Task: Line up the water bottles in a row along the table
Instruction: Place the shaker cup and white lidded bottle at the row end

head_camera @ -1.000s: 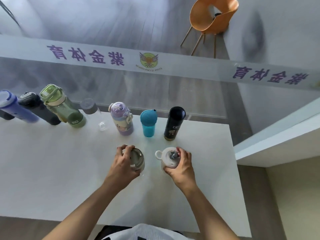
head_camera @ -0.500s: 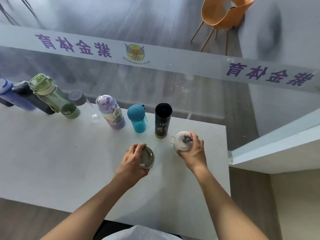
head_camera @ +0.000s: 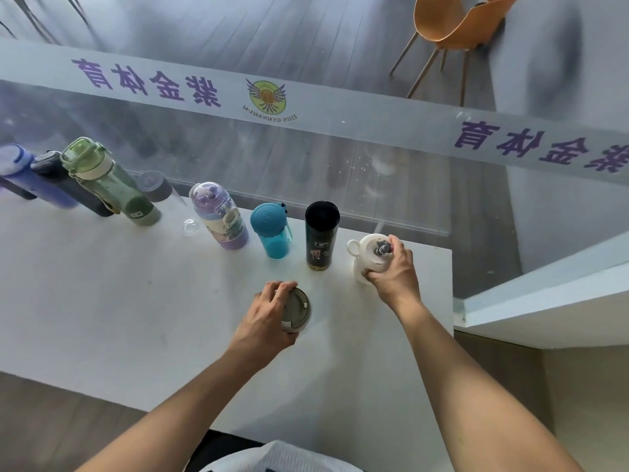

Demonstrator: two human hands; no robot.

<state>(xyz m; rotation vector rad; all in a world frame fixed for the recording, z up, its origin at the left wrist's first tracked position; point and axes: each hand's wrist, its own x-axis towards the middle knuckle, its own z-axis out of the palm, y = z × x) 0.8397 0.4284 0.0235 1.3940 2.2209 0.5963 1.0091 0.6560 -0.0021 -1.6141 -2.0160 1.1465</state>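
Observation:
Several bottles stand in a row along the far edge of the white table (head_camera: 102, 301): a blue bottle (head_camera: 20, 172), a dark one (head_camera: 64, 185), a green one (head_camera: 109, 180), a clear one with a grey cap (head_camera: 160, 189), a purple one (head_camera: 219, 216), a teal one (head_camera: 272, 229) and a black tumbler (head_camera: 320, 233). My right hand (head_camera: 394, 270) grips a white bottle (head_camera: 369, 255) at the row's right end, beside the black tumbler. My left hand (head_camera: 269, 311) holds a grey-lidded bottle (head_camera: 297, 310) nearer to me, in front of the row.
A glass wall with a printed white band (head_camera: 306, 110) rises just behind the row. The table's right edge (head_camera: 452, 301) is close to the white bottle. An orange chair (head_camera: 456, 25) stands beyond the glass. A white ledge (head_camera: 544, 311) lies to the right.
My right hand has carried the white bottle away from me to the right end of the row. My left hand has stayed on the grey-lidded bottle.

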